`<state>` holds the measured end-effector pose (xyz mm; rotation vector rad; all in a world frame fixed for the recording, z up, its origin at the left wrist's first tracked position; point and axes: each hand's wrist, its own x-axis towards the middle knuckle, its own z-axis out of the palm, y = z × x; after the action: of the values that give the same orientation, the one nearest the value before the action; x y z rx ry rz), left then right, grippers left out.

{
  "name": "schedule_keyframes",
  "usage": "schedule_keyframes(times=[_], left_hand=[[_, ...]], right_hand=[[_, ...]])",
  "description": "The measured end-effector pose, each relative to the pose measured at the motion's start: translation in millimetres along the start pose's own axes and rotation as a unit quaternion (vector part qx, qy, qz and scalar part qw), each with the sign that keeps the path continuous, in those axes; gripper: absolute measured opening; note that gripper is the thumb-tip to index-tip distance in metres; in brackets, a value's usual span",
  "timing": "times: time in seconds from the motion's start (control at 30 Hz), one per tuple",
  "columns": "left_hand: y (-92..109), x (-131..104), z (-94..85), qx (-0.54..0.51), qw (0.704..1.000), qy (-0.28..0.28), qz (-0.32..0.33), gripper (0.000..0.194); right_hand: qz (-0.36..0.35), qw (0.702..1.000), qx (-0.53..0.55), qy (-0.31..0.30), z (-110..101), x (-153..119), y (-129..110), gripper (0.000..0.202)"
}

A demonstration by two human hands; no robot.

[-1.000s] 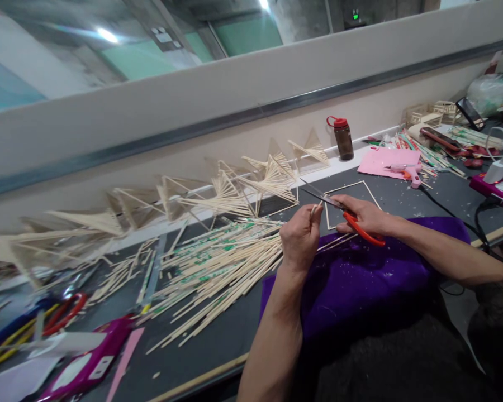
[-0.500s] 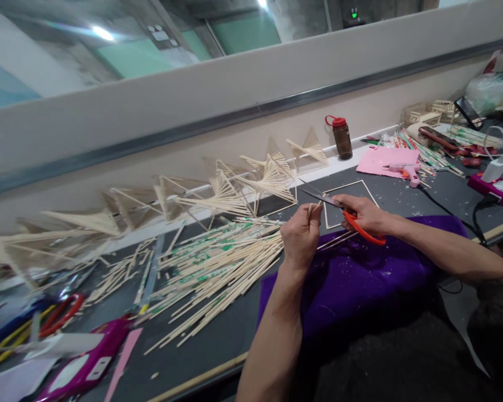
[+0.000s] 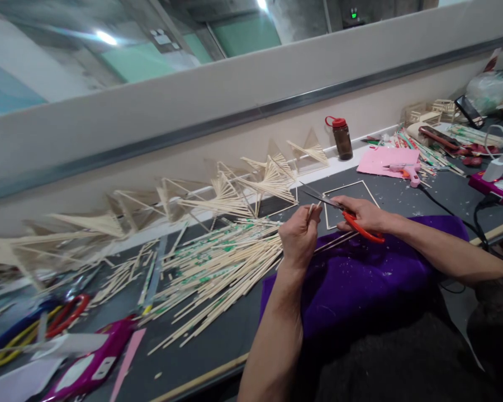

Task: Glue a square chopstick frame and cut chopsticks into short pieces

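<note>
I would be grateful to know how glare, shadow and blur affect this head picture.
Head view: the ceiling light glares white; head view: the purple cloth darkens towards its lower edge; head view: the magenta power strip looks smeared and stretched, while the scissors read more clearly.

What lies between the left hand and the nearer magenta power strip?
Loose thin sticks, then a pink piece beside the power strip, in the head view.
</note>
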<state>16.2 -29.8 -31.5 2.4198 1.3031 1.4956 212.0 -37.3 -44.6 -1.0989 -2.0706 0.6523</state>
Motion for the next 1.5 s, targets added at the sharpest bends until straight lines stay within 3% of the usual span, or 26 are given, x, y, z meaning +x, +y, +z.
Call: schedule_keyframes(times=[0.27, 0.87, 1.27, 1.5], left_hand=[[4, 1, -4.0, -0.003, 1.0, -0.009, 0.029, 0.022], [0, -1, 4.2, -0.05, 0.998, -0.003, -0.046, 0.02], [5, -1, -2.1, -0.01, 1.0, -0.009, 0.018, 0.031], [7, 0, -3.8, 0.008, 0.999, -0.022, 0.041, 0.027]], right_hand=[[-0.007, 1.0, -0.001, -0.002, -3, -1, -1, 0.056], [-0.016, 0.999, 0.003, 0.04, -1, -2, -8, 0.037], [-0.028, 0.999, -0.025, 0.012, -5, -4, -7, 0.06], [-0.024, 1.0, -0.004, 0.011, -6, -5, -9, 0.057]])
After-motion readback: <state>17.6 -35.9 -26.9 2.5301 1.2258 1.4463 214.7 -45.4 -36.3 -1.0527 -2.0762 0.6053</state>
